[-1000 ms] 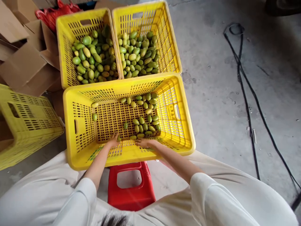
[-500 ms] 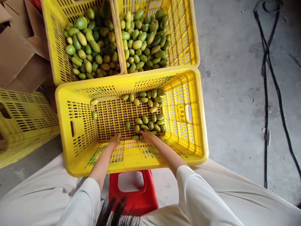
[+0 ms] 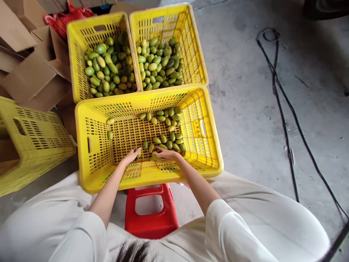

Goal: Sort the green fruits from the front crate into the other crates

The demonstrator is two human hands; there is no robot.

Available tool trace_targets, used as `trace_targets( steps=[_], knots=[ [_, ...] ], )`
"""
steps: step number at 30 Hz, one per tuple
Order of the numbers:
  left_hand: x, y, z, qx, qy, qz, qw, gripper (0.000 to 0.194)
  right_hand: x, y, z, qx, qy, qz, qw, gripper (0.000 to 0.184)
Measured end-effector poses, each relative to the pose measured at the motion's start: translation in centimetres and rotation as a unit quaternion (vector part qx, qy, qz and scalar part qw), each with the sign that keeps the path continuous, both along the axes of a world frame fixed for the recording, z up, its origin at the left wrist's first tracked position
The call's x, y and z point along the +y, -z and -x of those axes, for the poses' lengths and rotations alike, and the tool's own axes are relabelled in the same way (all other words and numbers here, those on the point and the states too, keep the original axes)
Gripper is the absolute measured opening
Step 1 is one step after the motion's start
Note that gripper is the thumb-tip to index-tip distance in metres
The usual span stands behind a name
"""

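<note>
The near yellow plastic crate point(image 3: 147, 179) stands before me with small oval green fruits point(image 3: 169, 145) scattered on its slotted floor, mostly toward the right. Inside it, my left hand point(image 3: 131, 155) is closed around a green fruit point(image 3: 139, 155) at its fingertips. My right hand point(image 3: 165, 154) reaches in by the near wall. Its fingers are curled on another green fruit point(image 3: 154, 155), partly hidden by the hand. Other fruits lie just beyond the right fingers.
Two yellow crates behind, left point(image 3: 71, 58) and right point(image 3: 202, 65), hold many green and yellowish fruits. Another yellow crate point(image 3: 40, 125) and cardboard boxes point(image 3: 32, 80) stand left. A red stool point(image 3: 152, 227) is below; a black cable point(image 3: 283, 127) lies on the right floor.
My view has shifted, showing more of the rear crates. My left hand has come up off the near wall toward the right hand, and a fruit now shows at its fingers.
</note>
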State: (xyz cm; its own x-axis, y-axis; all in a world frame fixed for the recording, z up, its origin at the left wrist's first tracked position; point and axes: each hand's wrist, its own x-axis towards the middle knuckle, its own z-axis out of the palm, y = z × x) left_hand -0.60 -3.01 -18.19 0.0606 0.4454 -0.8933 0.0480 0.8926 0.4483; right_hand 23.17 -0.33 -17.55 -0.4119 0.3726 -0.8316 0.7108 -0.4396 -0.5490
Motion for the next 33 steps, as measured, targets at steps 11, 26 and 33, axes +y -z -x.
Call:
trace_targets(
  steps=[11,26,33],
  knots=[
    [1.3,-15.8,-3.0,-0.229,-0.104,-0.200,0.947,0.026,1.8,-12.8,2.5,0.440,0.419,0.064,0.792,0.040],
    [0.7,-24.6,-1.9,-0.286,-0.112,-0.221,0.926,0.024,0.1,-23.6,0.3,0.470,0.454,0.048,0.755,0.028],
    [2.3,-21.6,-2.3,-0.247,-0.086,-0.257,0.930,0.031,-0.5,-20.8,3.1,0.439,0.470,0.178,0.745,0.026]
  ],
)
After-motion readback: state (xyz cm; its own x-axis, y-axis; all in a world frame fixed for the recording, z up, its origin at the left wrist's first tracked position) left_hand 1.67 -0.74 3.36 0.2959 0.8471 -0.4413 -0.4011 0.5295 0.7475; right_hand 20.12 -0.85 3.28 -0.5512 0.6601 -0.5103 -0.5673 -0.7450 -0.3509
